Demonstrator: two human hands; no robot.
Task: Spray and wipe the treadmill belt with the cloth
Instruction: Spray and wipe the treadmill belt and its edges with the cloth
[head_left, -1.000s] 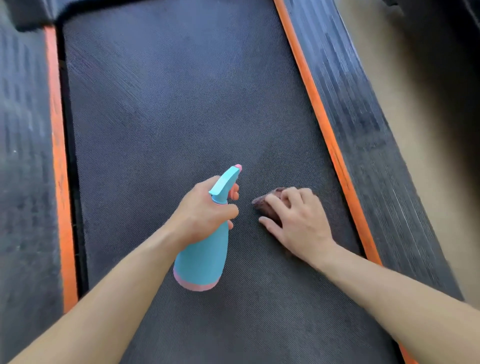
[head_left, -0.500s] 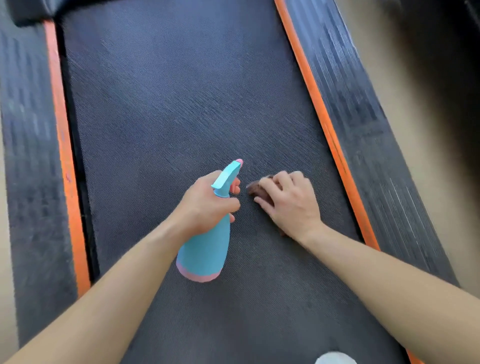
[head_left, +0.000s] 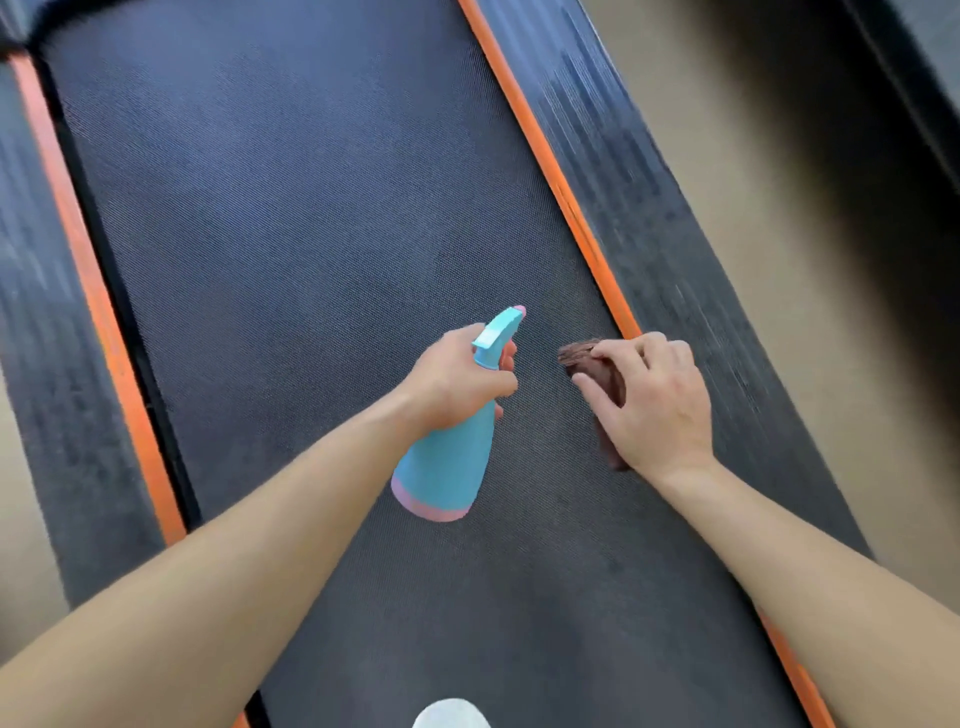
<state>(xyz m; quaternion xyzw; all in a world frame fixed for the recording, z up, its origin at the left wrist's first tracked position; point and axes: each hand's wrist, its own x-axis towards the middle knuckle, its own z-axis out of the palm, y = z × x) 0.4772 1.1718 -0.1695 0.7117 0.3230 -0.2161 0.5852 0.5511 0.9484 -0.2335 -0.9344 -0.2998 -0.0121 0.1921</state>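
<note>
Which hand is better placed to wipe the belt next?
Right. The right hand holds the cloth down on the belt; the left hand grips the bottle.

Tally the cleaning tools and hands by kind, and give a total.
Bottles: 1, a light blue plastic spray bottle with a pink base
Cloths: 1, a brown bunched cloth
Hands: 2, left hand and right hand
Total: 4

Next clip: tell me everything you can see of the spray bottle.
The spray bottle is light blue, plastic by its look, with a pink band round the base and a pink nozzle tip. The left hand grips its neck. It is tilted over the belt, nozzle pointing forward, base nearer the camera.
</note>
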